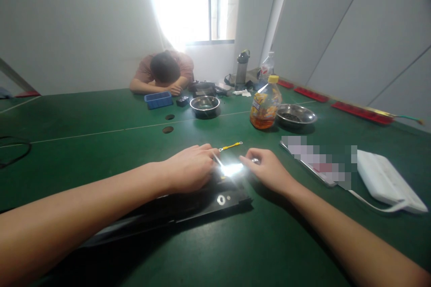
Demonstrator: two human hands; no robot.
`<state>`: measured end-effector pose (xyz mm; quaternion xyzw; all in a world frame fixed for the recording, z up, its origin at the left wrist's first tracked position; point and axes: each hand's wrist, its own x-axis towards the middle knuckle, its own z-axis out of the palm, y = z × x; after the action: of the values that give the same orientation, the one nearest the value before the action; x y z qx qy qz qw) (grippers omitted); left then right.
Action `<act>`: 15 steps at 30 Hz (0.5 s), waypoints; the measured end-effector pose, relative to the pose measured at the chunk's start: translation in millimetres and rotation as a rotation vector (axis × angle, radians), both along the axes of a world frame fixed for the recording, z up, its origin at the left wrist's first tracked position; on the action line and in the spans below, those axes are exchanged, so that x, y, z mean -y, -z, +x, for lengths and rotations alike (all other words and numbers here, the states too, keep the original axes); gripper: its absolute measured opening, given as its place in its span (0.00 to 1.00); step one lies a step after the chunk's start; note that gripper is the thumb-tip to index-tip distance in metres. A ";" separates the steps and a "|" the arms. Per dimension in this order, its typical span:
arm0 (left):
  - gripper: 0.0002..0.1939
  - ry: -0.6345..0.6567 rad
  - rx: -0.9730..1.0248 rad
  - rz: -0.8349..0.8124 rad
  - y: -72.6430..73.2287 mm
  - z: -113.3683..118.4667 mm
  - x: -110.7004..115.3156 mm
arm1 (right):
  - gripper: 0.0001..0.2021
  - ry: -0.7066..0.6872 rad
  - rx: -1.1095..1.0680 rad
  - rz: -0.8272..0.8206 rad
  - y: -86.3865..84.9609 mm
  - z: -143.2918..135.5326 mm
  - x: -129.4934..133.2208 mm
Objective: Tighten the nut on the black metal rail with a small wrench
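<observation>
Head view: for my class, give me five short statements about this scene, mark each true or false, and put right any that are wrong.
1. The left hand is over the black part. True.
2. The right hand holds the yellow-capped bottle. False: the bottle stands upright on the table, apart from the hand.
3. The yellow lead has a ring at each end. True.
4. The blue tray is to the right of the bottle in the picture. False: it is to the left.
5. The person across the table has a lowered head. True.
</observation>
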<state>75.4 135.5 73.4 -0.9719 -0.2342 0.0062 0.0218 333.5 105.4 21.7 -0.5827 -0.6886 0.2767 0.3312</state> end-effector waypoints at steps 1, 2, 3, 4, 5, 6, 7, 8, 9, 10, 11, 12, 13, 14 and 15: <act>0.20 -0.016 0.034 0.008 -2.6 -2.2 2.2 | 0.18 -0.023 -0.004 -0.009 -0.5 -0.2 0.2; 0.18 -0.037 0.075 0.022 -5.8 -4.6 6.0 | 0.18 -0.044 -0.004 -0.017 -0.9 -0.8 0.6; 0.17 -0.059 0.120 0.035 -9.0 -7.0 11.8 | 0.18 -0.059 0.000 -0.025 -1.3 -1.7 1.2; 0.13 -0.081 0.171 0.050 -12.1 -9.5 19.8 | 0.18 -0.070 0.003 -0.030 -1.6 -2.9 1.8; 0.09 -0.103 0.229 0.067 -14.6 -11.9 30.0 | 0.18 -0.076 0.003 -0.032 -1.7 -4.2 2.5; 0.09 -0.118 0.287 0.081 -16.0 -14.5 42.2 | 0.18 -0.078 0.000 -0.033 -1.7 -5.5 3.1; 0.08 -0.124 0.343 0.097 -16.0 -17.3 55.9 | 0.18 -0.077 -0.005 -0.034 -1.6 -6.7 3.6; 0.07 -0.129 0.397 0.116 -14.5 -20.3 70.4 | 0.18 -0.075 -0.009 -0.036 -1.4 -7.7 4.0; 0.05 -0.129 0.450 0.139 -11.4 -23.7 85.1 | 0.18 -0.071 -0.013 -0.039 -1.1 -8.5 4.3; 0.05 -0.124 0.495 0.166 -6.8 -27.5 99.1 | 0.18 -0.066 -0.016 -0.042 -0.9 -9.1 4.3; 0.06 -0.123 0.535 0.191 -0.9 -31.6 112.0 | 0.18 -0.062 -0.020 -0.046 -0.6 -9.5 4.1; 0.07 -0.124 0.579 0.223 6.0 -35.8 123.3 | 0.18 -0.059 -0.026 -0.049 -0.3 -9.8 3.8; 0.06 -0.119 0.623 0.274 13.7 -40.2 132.7 | 0.17 -0.058 -0.033 -0.052 -0.1 -10.1 3.4; 0.06 -0.140 0.624 0.315 22.0 -44.6 140.2 | 0.17 -0.057 -0.040 -0.057 0.2 -10.4 3.0; 0.06 -0.150 0.611 0.356 30.6 -48.9 146.0 | 0.17 -0.056 -0.046 -0.063 0.4 -10.8 2.6</act>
<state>26.5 -10.5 42.8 -0.8899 -0.2981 -0.3240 0.1194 322.7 102.8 21.2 -0.5669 -0.6878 0.3206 0.3204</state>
